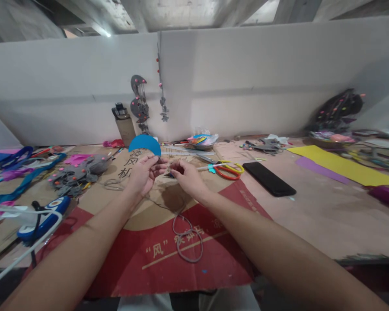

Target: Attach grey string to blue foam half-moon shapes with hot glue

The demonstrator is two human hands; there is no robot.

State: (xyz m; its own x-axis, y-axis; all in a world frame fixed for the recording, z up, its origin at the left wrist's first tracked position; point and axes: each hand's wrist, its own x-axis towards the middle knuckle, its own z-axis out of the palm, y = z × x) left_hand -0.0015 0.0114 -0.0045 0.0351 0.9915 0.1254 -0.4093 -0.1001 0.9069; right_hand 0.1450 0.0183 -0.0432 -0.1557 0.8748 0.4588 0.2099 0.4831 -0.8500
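Above a cardboard sheet [214, 259] with a red printed part, my left hand [145, 172] and my right hand [189, 179] are close together, fingertips facing. Both pinch a thin grey cord [179, 233]; the small part between the fingertips is too blurred to make out. Slack cord trails below the hands and lies in loops on the red cardboard. Another coil of cord [113, 185] rests left of my left hand. A blue round piece [145, 144] lies just beyond that hand. Scissors with yellow and red-orange handles [230, 175] lie to the right of my right hand.
A black phone [268, 178] lies on the right, near a yellow sheet [346, 164]. Grey felt pieces with pink dots [81, 172] lie at left beside a blue tool [43, 220] and a white cable [22, 263]. A bottle [125, 127] stands by the white partition [233, 77].
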